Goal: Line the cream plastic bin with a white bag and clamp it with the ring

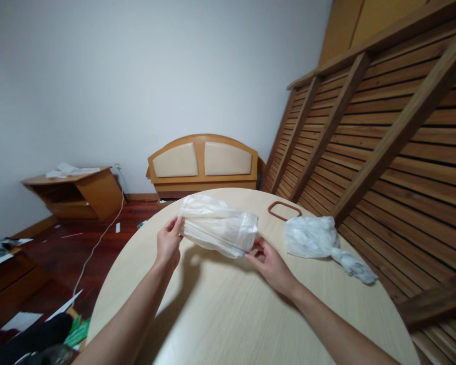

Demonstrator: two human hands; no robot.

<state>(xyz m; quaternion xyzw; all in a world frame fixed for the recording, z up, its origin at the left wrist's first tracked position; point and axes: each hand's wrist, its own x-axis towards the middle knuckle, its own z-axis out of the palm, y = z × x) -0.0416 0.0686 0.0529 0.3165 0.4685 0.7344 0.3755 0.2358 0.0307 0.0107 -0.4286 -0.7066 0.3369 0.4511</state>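
- Left hand [169,241]: fingers pinch the white bag [216,225] at its left end.
- White bag: above the bench [220,304], toward its far edge, apparently held at both ends to stay spread.
- Right hand [269,263]: fingers grip its near right corner.
- Brown loop [284,204], knotted bag [311,237]: by the right edge, seemingly set aside.

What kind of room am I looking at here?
Probably a bedroom, perhaps one in disarray: a padded headboard stands by the far wall, a big slatted wooden frame, like a bed base, leans at the right, and a low wooden cabinet on the left has papers on top.
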